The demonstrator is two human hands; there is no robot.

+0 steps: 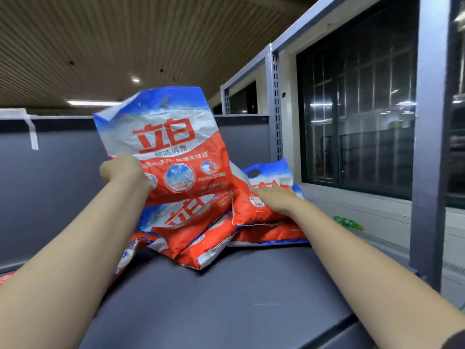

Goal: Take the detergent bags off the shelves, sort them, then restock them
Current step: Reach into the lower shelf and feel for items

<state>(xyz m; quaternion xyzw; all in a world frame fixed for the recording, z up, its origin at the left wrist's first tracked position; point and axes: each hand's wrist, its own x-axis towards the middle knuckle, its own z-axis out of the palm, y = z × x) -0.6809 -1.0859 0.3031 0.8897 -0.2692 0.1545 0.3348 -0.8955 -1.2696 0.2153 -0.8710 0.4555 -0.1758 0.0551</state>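
So the person is up at the top shelf [226, 298], a dark grey metal deck, with both bare arms stretched out over it. The left hand [120, 170] has its fingers curled around the left edge of a red, white and blue detergent bag [168, 144] and holds it upright, lifted clear above the rest. Big red characters on the front, blue band along the top.

The right hand [274, 197] lies flat with fingers straight and together, resting on top of a second bag [261, 195] that leans at the right of the heap, its blue handle cutout pointing up. Under and between the two sits a messy pile of bags [196, 230], overlapping at all angles on the shelf.

Right side has a grey shelf upright [427, 147] and a dark barred window [357, 109] behind it. A green bottle [348, 222] lies on the ledge below the window.
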